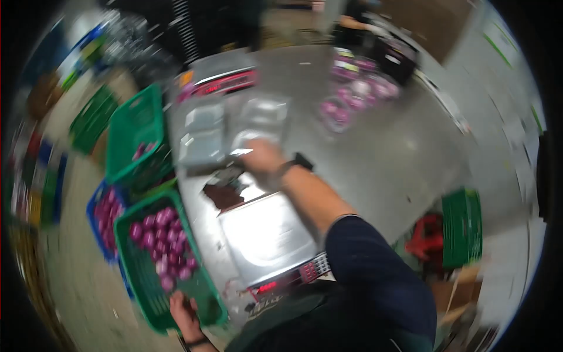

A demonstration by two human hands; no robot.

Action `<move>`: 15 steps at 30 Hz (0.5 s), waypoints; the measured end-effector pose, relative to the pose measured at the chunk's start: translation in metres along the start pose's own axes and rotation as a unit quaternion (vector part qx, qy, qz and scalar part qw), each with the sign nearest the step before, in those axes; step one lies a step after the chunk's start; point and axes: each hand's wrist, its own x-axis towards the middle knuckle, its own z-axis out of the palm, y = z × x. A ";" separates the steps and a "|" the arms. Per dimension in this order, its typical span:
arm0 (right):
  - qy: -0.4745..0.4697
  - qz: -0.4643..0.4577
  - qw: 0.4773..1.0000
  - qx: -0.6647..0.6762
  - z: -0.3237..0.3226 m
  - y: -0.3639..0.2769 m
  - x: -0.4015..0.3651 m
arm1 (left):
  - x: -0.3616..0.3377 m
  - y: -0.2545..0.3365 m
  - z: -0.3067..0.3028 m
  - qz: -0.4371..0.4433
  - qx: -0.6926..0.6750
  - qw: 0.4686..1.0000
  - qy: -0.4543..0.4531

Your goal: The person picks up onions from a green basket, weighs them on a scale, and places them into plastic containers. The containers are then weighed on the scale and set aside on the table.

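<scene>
My right hand reaches across the metal table, its fingers closed at the near edge of a clear plastic container; motion blurs the grip. Just left of it sits another group of clear plastic containers. Low on the left, my left hand is over the near end of a green crate, fingers partly curled and apart, with nothing seen in them. Several red onions lie in that crate. Between my arms and body stands a digital scale with a bare metal plate and lit red display.
A second scale stands at the table's far left. Packed red onions and a black crate are at the far right, near another person. More green crates line the left side; another green crate stands right.
</scene>
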 end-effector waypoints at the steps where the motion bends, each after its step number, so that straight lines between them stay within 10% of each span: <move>1: 0.026 -0.030 0.995 -0.087 0.009 0.005 0.010 | 0.000 0.008 0.001 -0.015 0.021 1.000 0.015; 9: 0.173 -0.167 0.960 -0.144 0.015 0.009 0.004 | 0.062 0.011 -0.093 -0.039 -0.010 0.999 0.029; 15: -0.100 -0.159 0.973 -0.133 0.006 -0.062 -0.150 | 0.160 -0.008 -0.129 -0.065 0.076 0.992 0.084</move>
